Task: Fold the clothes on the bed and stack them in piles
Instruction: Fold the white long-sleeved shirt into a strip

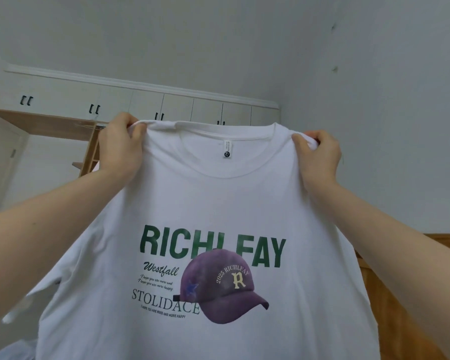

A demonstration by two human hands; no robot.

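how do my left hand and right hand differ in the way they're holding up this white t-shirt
The left hand sits a little higher in the head view than the right hand. The left hand bunches the shoulder fabric with its thumb toward the collar; the right hand pinches a smaller fold, its thumb tip on top. Both grip a shoulder of the white T-shirt, one either side of the neck opening, print facing the camera.

One T-shirt [213, 209] (white), two hands [120, 146]
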